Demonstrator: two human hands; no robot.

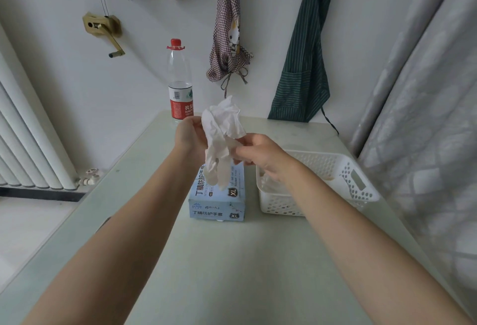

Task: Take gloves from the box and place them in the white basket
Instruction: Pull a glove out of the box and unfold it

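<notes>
Pinching a crumpled white nitrile glove [222, 141] between them, both hands are raised above the tabletop [232, 260]; the left hand [189, 136] grips its upper, bunched part with curled fingers, while the right hand [258, 153] nips the lower part near the glove's dangling fingers; this two-handed hold looks meant to pull the glove apart or straighten it, possibly to separate one glove from another, though whether one or two are held I cannot tell; the glove hangs free in the air, directly above the glove box [218, 195], touching neither box nor basket.

The pale blue box, marked XL, lies flat near the middle of the tabletop with its short end toward the person; its opening is hidden behind the glove and hands, so what remains inside cannot be seen; just beside it, toward the right edge, stands the white basket [358, 182], a perforated plastic one with a handle slot; something pale and crumpled, probably a glove already dropped in, lies at its near left corner, partly hidden by the right forearm.

At the far edge, against the wall, stands a water bottle [179, 81] with a red cap, nearly empty.

The carry to the basket is a short move rightward, I judge.
</notes>
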